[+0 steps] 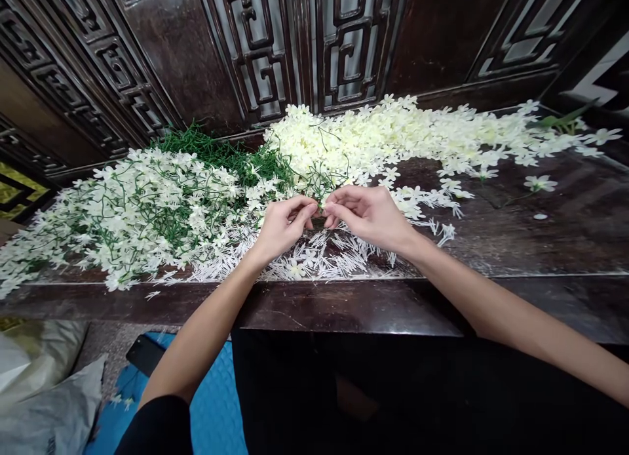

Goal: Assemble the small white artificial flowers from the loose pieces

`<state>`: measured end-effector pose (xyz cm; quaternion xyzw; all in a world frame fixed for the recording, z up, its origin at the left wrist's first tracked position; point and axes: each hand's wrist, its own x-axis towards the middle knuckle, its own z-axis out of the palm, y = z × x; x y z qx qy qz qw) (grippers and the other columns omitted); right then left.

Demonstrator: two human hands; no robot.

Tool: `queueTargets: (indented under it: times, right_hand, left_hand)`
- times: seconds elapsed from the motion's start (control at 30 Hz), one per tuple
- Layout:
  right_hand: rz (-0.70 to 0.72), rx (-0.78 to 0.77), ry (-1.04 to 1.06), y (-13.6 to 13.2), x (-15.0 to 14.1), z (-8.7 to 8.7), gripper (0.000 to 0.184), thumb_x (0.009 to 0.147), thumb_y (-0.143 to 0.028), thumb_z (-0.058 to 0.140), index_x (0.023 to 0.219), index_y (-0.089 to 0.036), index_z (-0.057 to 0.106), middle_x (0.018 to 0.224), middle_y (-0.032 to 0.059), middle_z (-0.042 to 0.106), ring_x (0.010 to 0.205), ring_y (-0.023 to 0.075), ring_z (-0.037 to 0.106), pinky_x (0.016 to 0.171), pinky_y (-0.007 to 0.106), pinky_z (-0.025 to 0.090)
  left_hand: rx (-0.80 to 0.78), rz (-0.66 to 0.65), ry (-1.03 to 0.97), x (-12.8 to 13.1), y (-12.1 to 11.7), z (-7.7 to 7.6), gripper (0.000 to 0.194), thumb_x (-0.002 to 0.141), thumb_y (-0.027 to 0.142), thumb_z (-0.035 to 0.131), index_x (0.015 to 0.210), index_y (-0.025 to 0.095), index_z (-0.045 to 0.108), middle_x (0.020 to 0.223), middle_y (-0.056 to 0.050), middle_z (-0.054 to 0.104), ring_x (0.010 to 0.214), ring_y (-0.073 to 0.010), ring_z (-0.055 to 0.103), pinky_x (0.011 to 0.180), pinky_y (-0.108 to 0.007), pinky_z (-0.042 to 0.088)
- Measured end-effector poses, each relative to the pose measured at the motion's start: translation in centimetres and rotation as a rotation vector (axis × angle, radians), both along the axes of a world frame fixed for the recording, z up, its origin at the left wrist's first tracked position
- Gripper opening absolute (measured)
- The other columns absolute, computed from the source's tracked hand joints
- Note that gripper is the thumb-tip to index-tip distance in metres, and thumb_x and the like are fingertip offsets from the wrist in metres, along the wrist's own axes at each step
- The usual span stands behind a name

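My left hand [285, 222] and my right hand [366, 214] meet at the middle of a dark wooden table [540, 238], fingertips pinched together on a small piece between them that I cannot make out. Right under the hands lie several thin white plastic flower parts [324, 258]. To the left spreads a heap of white flowers on green stems [147, 212]. Behind and to the right runs a long pile of loose white blossoms [417, 137].
A carved dark wooden screen [304, 48] stands right behind the table. Green stems [216, 153] bunch at the back. Single blossoms [539, 183] lie at the right. Below the table edge, at the left, are a blue mat [216, 402] and pale sacks [44, 389].
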<state>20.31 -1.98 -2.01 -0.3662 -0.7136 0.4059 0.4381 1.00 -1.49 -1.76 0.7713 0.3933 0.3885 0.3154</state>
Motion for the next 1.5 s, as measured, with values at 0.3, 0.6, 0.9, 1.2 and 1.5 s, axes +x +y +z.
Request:
queueTargets:
  times: [0.3, 0.6, 0.9, 1.2, 1.5]
  right_hand:
    - [0.039, 0.266, -0.176, 0.5, 0.2, -0.9, 0.014, 0.093, -0.02, 0.049, 0.093, -0.015, 0.063, 0.079, 0.0077, 0.069, 0.064, 0.0169, 0.067, 0.054, 0.036, 0.061]
    - [0.029, 0.254, -0.168, 0.0, 0.0, -0.6, 0.012, 0.091, -0.02, 0.05, 0.091, -0.018, 0.063, 0.072, 0.0045, 0.068, 0.061, 0.0176, 0.066, 0.055, 0.038, 0.059]
    - [-0.016, 0.099, -0.18, -0.6, -0.4, -0.1, 0.014, 0.09, -0.026, 0.052, 0.088, -0.019, 0.065, 0.068, 0.0038, 0.067, 0.056, 0.017, 0.062, 0.051, 0.037, 0.054]
    - [0.003, -0.165, -0.014, -1.0, -0.9, 0.2, 0.006, 0.084, -0.022, 0.062, 0.081, -0.018, 0.062, 0.066, 0.004, 0.066, 0.055, 0.0141, 0.061, 0.053, 0.033, 0.056]
    - [0.003, -0.158, 0.081, -0.2, 0.4, 1.4, 0.042, 0.072, -0.034, 0.081, 0.107, -0.016, 0.066, 0.108, 0.0116, 0.07, 0.086, 0.0224, 0.071, 0.086, 0.047, 0.062]
  left_hand:
    - [-0.021, -0.044, 0.023, 0.2, -0.1, 0.4, 0.017, 0.092, 0.019, 0.055, 0.086, 0.017, 0.071, 0.068, -0.001, 0.068, 0.045, -0.0054, 0.047, 0.041, -0.019, 0.032]
    - [0.042, -0.016, 0.078, 0.1, -0.2, -0.2, 0.02, 0.091, 0.019, 0.054, 0.084, 0.017, 0.072, 0.063, 0.0, 0.065, 0.049, -0.0072, 0.047, 0.045, -0.021, 0.033]
    - [0.266, 0.019, 0.128, 0.2, 0.1, -0.9, 0.02, 0.09, 0.016, 0.051, 0.08, 0.018, 0.068, 0.061, 0.001, 0.064, 0.052, -0.0095, 0.054, 0.05, -0.022, 0.042]
    - [0.602, 0.02, 0.229, 0.0, 0.3, -2.1, 0.025, 0.088, 0.005, 0.045, 0.089, 0.015, 0.067, 0.073, -0.003, 0.074, 0.056, -0.0097, 0.064, 0.048, -0.021, 0.049]
    - [0.505, 0.041, 0.222, -0.3, 1.0, -1.2, 0.016, 0.096, 0.012, 0.048, 0.1, 0.017, 0.063, 0.087, -0.004, 0.074, 0.07, -0.0114, 0.066, 0.061, -0.024, 0.053]
